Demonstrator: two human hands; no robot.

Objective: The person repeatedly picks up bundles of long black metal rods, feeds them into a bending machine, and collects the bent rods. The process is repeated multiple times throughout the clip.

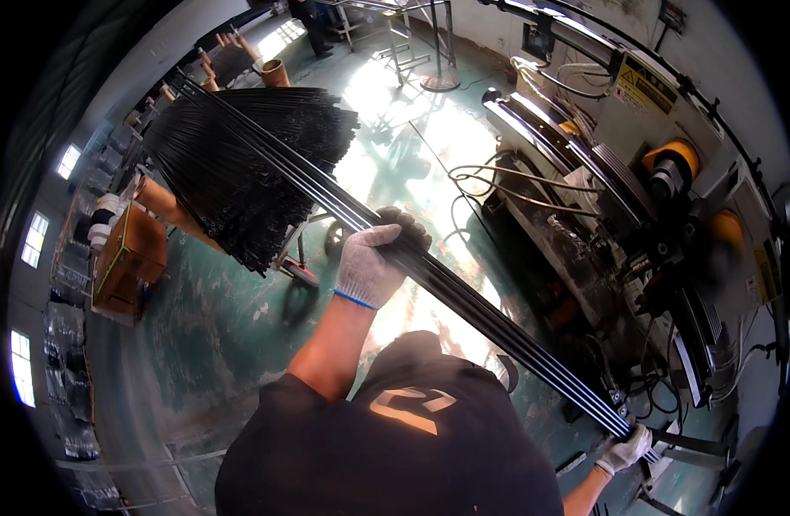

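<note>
Several long, thin black rods (489, 311) run slantwise across the view as one bundle, from the far left down to the near right. My left hand (369, 265), in a pale knit glove with a dark palm side, is closed around the bundle near its middle. Close to the near right end of the rods, my right hand (627, 451) grips them in a similar pale glove. Beyond my left hand, a large stack of black rods (249, 163) lies on a wheeled cart (295, 249). The held bundle passes over that stack.
A machine (661, 172) with orange-capped parts and a yellow warning label stands along the right. Loose cables (481, 176) loop beside it. A brown box (130, 254) stands at left. At the far back are a metal frame (404, 52) and a person (311, 26) in dark clothes.
</note>
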